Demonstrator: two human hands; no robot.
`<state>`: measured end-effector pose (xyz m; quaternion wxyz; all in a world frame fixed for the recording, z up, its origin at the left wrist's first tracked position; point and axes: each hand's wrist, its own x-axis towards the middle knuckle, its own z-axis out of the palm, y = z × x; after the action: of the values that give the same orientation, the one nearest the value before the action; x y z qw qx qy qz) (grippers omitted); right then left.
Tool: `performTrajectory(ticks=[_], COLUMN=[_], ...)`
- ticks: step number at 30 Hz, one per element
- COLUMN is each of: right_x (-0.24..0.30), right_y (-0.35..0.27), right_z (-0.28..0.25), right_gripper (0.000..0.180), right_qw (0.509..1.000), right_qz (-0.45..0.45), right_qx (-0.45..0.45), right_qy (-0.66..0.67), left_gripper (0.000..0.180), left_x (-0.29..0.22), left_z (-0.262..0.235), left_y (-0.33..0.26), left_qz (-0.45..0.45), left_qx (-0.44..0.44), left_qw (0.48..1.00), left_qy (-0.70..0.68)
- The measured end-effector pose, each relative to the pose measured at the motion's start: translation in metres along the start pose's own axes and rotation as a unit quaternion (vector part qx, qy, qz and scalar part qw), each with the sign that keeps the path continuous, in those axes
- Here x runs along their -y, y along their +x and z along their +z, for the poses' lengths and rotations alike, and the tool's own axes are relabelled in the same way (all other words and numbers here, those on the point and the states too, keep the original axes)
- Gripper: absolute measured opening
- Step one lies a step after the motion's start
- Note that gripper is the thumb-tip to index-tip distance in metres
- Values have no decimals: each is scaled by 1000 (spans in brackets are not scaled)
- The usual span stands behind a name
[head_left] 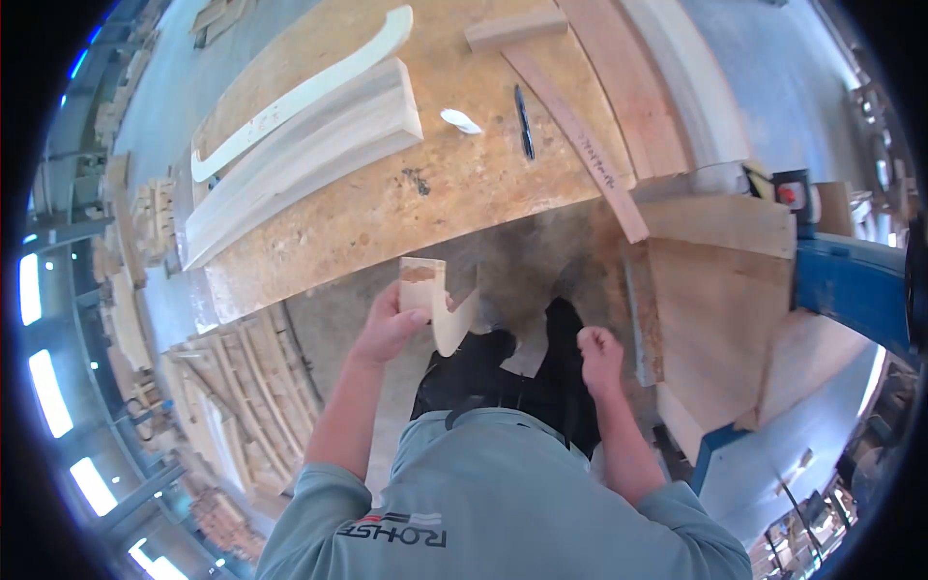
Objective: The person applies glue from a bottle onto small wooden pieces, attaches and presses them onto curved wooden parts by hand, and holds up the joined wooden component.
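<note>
A pale curved wooden piece is in my left hand, held up before my body just off the bench's near edge. The fingers close around its upper end, and its lower part hooks round to the right. My right hand hangs to the right, in the air, apart from the wooden piece. Its fingers are curled in, and whatever may be inside them is hidden. On the bench beyond lie a thin pale curved strip, a thick wooden plank, a small white object and a dark pen.
A T-shaped wooden piece with handwriting sticks out past the bench edge. Long boards run along the right side. A wooden box-like structure and blue beam stand at right. Curved wooden parts are stacked at lower left.
</note>
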<state>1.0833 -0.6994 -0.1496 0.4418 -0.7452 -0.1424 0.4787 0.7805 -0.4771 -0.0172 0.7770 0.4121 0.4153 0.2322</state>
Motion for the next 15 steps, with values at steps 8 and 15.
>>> performTrajectory(ticks=[8,15], right_x=[232,270], right_y=[-109,-144], right_z=[75,138], right_gripper=[4,8], right_qw=[929,840], right_qz=[-322,-494], right_qx=[111,155], right_qy=[-145,-161], left_gripper=[55,60], left_x=[-15,-46], left_z=[32,37], left_y=[-48,-105], left_qz=[-14,54], left_qx=[-33,-21], left_qw=[997,992], left_qy=[64,114])
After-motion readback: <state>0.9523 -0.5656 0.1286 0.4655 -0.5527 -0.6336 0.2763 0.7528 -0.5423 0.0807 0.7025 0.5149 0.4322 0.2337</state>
